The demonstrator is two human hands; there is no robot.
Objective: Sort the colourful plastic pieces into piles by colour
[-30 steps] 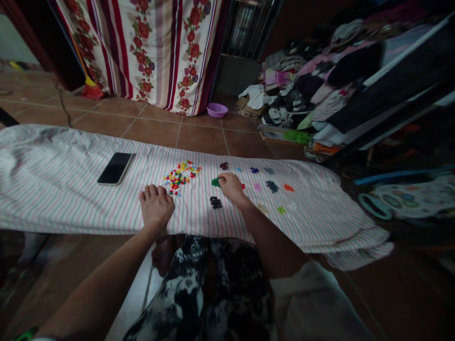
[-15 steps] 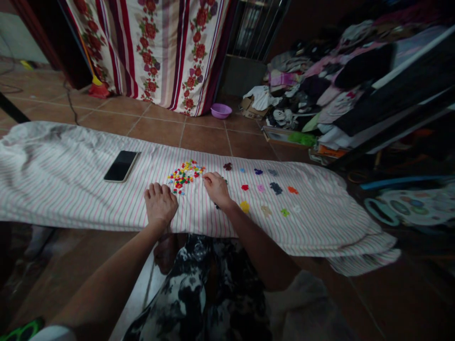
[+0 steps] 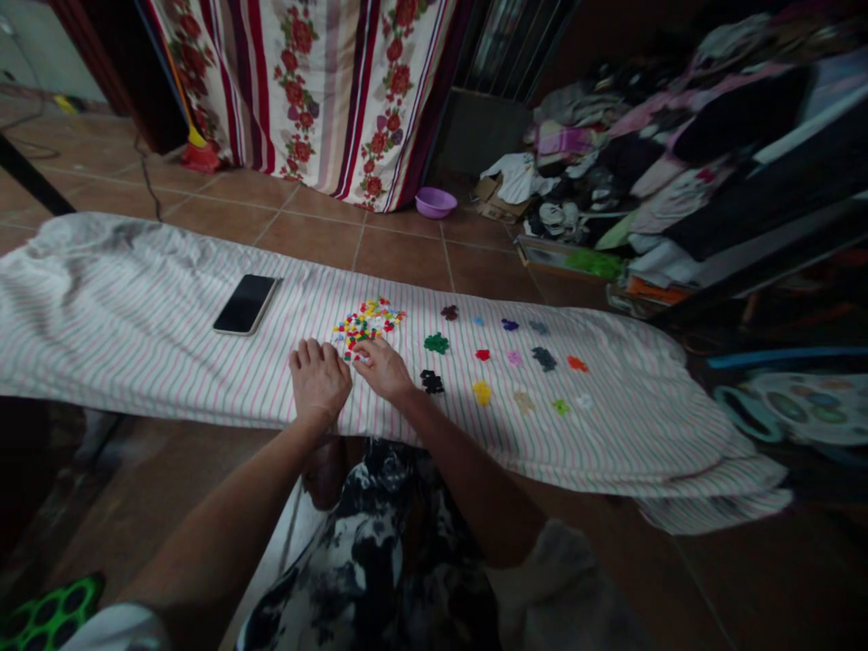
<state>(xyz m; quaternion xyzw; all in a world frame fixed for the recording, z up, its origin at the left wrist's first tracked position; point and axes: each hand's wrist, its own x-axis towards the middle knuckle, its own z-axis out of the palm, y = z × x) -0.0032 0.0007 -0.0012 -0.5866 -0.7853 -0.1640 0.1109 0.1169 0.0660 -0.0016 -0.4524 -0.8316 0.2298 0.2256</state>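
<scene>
On the left of the desk (image 3: 169, 334), a phone (image 3: 245, 305) is lying nearer the far edge. A heap of pieces (image 3: 370, 318) is sitting mid-desk, right of the phone; farther right, clusters (image 3: 514, 357) are lying in rows. Beyond the far edge, a basin (image 3: 435, 203) is standing on the floor (image 3: 400, 249).

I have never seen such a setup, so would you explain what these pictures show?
No machine is at work: a person uses two bare hands, seen by one camera worn on the head, looking down. The surface is a striped cloth. On it lie a phone, a mixed pile of small coloured pieces and, to its right, little single-colour groups, such as the green group and the black group. The left hand rests beside the mixed pile, with nothing visible in it. The right hand is at the pile's near edge; whether it holds a piece is too small to tell.
</scene>
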